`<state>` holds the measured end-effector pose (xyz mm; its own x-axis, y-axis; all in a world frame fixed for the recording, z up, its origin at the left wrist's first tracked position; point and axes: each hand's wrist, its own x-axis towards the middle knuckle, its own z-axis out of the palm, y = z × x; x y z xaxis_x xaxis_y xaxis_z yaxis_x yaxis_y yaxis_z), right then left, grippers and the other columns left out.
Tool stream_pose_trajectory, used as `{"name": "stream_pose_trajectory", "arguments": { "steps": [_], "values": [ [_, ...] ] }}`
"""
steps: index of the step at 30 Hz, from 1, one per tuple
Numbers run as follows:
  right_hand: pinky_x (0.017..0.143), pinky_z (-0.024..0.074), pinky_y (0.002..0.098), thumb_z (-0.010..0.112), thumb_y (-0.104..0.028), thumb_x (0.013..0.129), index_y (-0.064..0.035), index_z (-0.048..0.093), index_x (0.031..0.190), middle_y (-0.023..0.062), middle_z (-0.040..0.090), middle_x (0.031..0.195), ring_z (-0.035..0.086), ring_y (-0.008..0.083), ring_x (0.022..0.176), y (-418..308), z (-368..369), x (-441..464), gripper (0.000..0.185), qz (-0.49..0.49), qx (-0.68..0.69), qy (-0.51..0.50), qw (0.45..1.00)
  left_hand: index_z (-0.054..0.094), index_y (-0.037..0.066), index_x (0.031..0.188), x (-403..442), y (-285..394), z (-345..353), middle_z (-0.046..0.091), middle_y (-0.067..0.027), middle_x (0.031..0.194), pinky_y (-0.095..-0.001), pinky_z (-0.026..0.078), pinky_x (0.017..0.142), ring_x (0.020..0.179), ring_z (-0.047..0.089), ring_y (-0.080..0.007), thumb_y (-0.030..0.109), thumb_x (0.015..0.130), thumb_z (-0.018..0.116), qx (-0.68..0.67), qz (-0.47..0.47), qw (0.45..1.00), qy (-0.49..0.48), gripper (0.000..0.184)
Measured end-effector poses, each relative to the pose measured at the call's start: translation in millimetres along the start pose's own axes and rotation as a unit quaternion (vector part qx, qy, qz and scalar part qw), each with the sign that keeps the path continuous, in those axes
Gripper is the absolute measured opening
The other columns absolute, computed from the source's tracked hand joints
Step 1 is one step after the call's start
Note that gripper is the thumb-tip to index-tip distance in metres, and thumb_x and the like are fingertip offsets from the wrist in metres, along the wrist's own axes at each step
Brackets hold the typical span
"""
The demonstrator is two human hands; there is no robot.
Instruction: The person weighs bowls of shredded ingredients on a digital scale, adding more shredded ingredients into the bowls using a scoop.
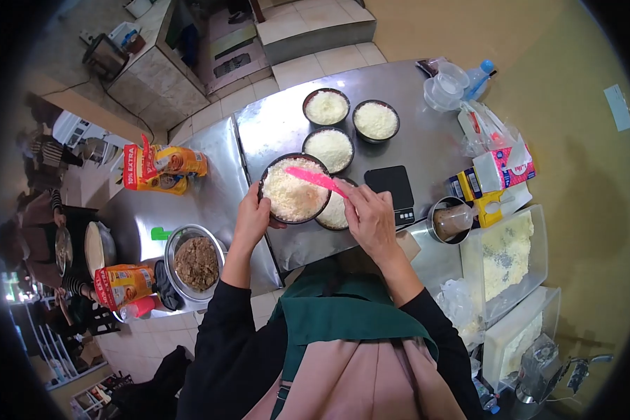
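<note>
My left hand (253,215) grips the side of a dark round bowl (289,203) heaped with white, crumbly grated stuff, held up over the steel table. In my right hand (368,213) is a pink plastic spatula (308,176); its blade lies on the white heap. Partly hidden under my right hand and the held bowl is another filled bowl (334,214). Just beyond stands a similar bowl (329,150), with two more, one at the back left (327,107) and one at the back right (376,120).
A black kitchen scale (390,187) lies right of the bowls. Further right are a metal pot (449,222) and a clear bin (504,255) of white gratings. On the left stand a steel bowl of brown mixture (197,264) and orange pouches (164,168). Other people are at far left.
</note>
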<state>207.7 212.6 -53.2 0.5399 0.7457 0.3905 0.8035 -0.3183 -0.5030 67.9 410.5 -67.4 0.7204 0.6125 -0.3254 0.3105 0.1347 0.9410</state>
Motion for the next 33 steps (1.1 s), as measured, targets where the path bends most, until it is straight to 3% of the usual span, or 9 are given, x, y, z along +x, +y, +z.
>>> {"name": "stream_pose_trajectory", "arguments": {
  "steps": [12,15,18,20,22,24,27,29,33],
  "values": [
    [0.065,0.0324,0.0314,0.060,-0.009,0.078,-0.0164,0.058,0.119,-0.0006,0.056,0.079,0.055,0.0138,0.074,-10.6,20.2,22.2,0.041,-0.099,-0.065,-0.011,0.993,0.037,-0.007,0.125,-2.8,-4.2,-6.8,0.061,-0.0196,0.094,-0.0336,0.057,0.049,0.060,0.066,-0.0271,0.001,0.085,0.035,0.050,0.005,0.997,0.052,0.041],
    [0.068,0.0399,0.0364,0.056,-0.011,0.082,-0.0113,0.061,0.113,0.0052,0.060,0.084,0.059,0.0212,0.076,-4.6,25.5,18.5,0.031,0.026,0.045,-0.015,0.999,0.038,-0.006,0.123,6.7,-37.4,-23.8,0.061,-0.0197,0.094,-0.0333,0.058,0.049,0.063,0.066,-0.0272,0.004,0.086,0.034,0.003,-0.003,0.998,0.055,0.039],
    [0.064,0.0502,0.0322,0.051,-0.012,0.089,-0.0044,0.056,0.116,0.0135,0.064,0.089,0.064,0.0198,0.074,17.3,65.7,2.1,0.028,0.159,0.327,0.020,0.931,0.039,-0.004,0.123,25.5,-80.8,-37.0,0.062,-0.0192,0.098,-0.0322,0.058,0.052,0.065,0.066,-0.0267,0.009,0.088,0.035,0.006,-0.047,0.996,0.071,0.038],
    [0.070,0.0467,0.0239,0.054,-0.014,0.091,-0.0021,0.055,0.119,0.0017,0.060,0.089,0.055,0.0079,0.078,25.8,61.8,-9.0,0.031,0.275,0.554,-0.053,0.784,0.041,-0.002,0.123,35.1,-104.3,-35.7,0.063,-0.0188,0.096,-0.0296,0.056,0.050,0.061,0.066,-0.0255,0.012,0.088,0.038,-0.003,-0.070,0.992,0.106,0.037],
    [0.060,0.0355,0.0176,0.050,-0.014,0.092,-0.0052,0.055,0.121,-0.0024,0.055,0.083,0.045,0.0024,0.070,18.7,14.9,-10.9,0.031,0.308,0.577,-0.059,0.754,0.038,-0.003,0.121,42.0,-118.3,-31.4,0.062,-0.0209,0.098,-0.0303,0.055,0.048,0.060,0.066,-0.0291,0.009,0.089,0.033,-0.016,-0.060,0.990,0.123,0.035],
    [0.066,0.0411,0.0203,0.051,-0.010,0.087,-0.0008,0.056,0.118,-0.0006,0.057,0.082,0.051,0.0061,0.074,29.3,-7.8,-31.0,0.033,0.334,0.599,-0.029,0.727,0.038,-0.004,0.121,52.3,-137.5,-31.4,0.061,-0.0209,0.101,-0.0315,0.054,0.050,0.064,0.067,-0.0309,0.009,0.087,0.032,-0.027,-0.078,0.986,0.146,0.036],
    [0.065,0.0408,0.0204,0.051,-0.016,0.090,-0.0035,0.054,0.121,-0.0009,0.057,0.082,0.050,0.0057,0.074,38.5,-73.2,-76.9,0.034,0.359,0.592,0.061,0.719,0.038,-0.004,0.119,60.6,-153.4,-23.0,0.059,-0.0216,0.103,-0.0327,0.054,0.051,0.067,0.067,-0.0324,0.008,0.086,0.032,-0.028,-0.065,0.985,0.160,0.036],
    [0.068,0.0401,0.0194,0.056,-0.021,0.091,-0.0098,0.050,0.128,-0.0018,0.057,0.097,0.054,0.0063,0.090,62.9,-99.0,-127.6,0.040,0.325,0.508,0.138,0.786,0.037,-0.003,0.122,63.5,-156.7,-16.7,0.058,-0.0218,0.106,-0.0327,0.055,0.053,0.069,0.067,-0.0320,0.007,0.085,0.033,-0.015,-0.076,0.985,0.152,0.039],
    [0.058,0.0359,0.0169,0.050,-0.012,0.090,-0.0109,0.051,0.129,-0.0042,0.060,0.088,0.043,0.0010,0.065,96.0,-188.4,-228.4,0.039,0.464,0.185,0.272,0.822,0.035,0.000,0.124,69.6,-152.9,-21.2,0.055,-0.0202,0.111,-0.0326,0.052,0.051,0.072,0.067,-0.0313,0.016,0.085,0.035,0.043,-0.132,0.983,0.117,0.043]
  ]
}}
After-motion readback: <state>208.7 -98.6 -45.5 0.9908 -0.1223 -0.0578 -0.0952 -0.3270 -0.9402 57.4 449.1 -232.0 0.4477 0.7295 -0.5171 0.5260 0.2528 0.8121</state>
